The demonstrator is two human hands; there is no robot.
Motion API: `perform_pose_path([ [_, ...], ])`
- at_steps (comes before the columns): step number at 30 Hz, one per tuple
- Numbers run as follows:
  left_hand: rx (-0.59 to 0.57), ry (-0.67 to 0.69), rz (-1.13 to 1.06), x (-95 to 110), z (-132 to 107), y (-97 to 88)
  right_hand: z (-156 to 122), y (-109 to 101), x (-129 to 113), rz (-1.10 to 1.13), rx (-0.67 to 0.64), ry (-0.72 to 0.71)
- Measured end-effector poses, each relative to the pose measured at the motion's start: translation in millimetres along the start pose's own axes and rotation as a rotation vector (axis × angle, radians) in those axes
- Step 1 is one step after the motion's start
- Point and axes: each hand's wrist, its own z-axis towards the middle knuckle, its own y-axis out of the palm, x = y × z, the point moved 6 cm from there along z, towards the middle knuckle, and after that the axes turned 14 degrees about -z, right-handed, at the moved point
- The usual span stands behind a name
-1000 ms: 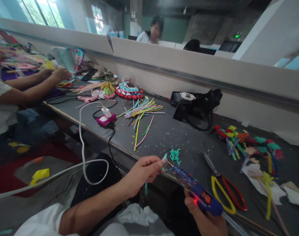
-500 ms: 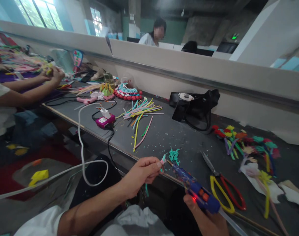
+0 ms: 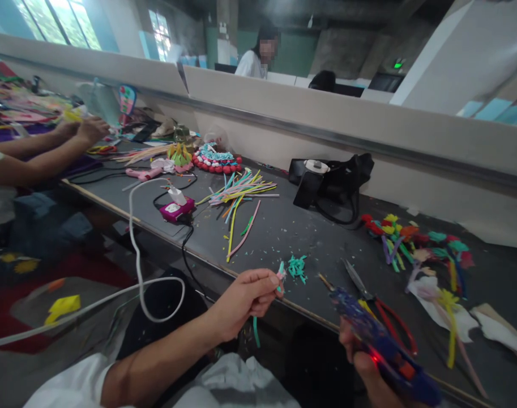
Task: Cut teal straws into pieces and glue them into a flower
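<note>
My left hand [image 3: 246,297] is closed in a pinch on a thin teal foam strip [image 3: 255,331] with a small pink and teal piece at the fingertips, held over the table's front edge. My right hand [image 3: 371,371] grips a blue hot glue gun [image 3: 379,340] with a red light, its nozzle pointing up left, apart from the strip. A small heap of teal foam bits [image 3: 297,266] lies on the dark table [image 3: 283,226] just beyond my left hand. Yellow and red scissors [image 3: 381,314] lie under the glue gun.
Coloured foam strips [image 3: 241,192] are spread mid-table, with a pink power strip [image 3: 176,208] and white cable [image 3: 135,249] to the left. A black bag [image 3: 332,181] stands by the partition. Coloured foam flowers [image 3: 415,249] lie at right. Another person's arms [image 3: 41,153] work at far left.
My right hand has pulled the glue gun back to the right, away from the piece in my left hand. The left hand has barely moved.
</note>
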Motion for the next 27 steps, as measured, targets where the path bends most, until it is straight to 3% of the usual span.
perform_pose_path([
  [6, -0.009, -0.004, 0.002, -0.2, -1.4, 0.8, 2.2, 29.1, -23.0, 0.005, -0.095, -0.109],
  [9, -0.010, -0.025, -0.044, 1.3, -2.5, -0.9, 6.1, 24.9, -23.8, -0.133, -0.064, -0.216],
  [11, -0.022, -0.051, -0.087, 0.9, -2.9, -1.8, 9.3, 15.0, -15.2, -0.321, 0.025, -0.278],
  [13, -0.040, -0.069, -0.121, 0.2, -2.8, -2.4, 14.0, 2.4, 3.9, -0.590, 0.149, -0.273],
  [15, -0.047, -0.060, -0.126, 0.3, -2.4, -3.2, 20.8, -8.9, 35.2, -0.877, 0.218, -0.167],
  [18, -0.022, -0.006, -0.073, 2.3, -2.0, -5.5, 31.3, -19.4, 100.6, -1.087, 0.098, 0.100],
  [20, 0.004, 0.019, -0.028, 3.5, -2.0, -6.9, 34.1, -21.3, 142.6, -1.130, -0.051, 0.234],
  [22, 0.030, 0.023, 0.000, 3.7, -1.9, -8.1, 33.6, -25.0, 173.0, -1.125, -0.107, 0.341],
  [27, 0.063, 0.030, 0.012, 4.1, -0.1, -9.9, 28.5, -25.7, 197.0, -1.087, -0.122, 0.402],
])
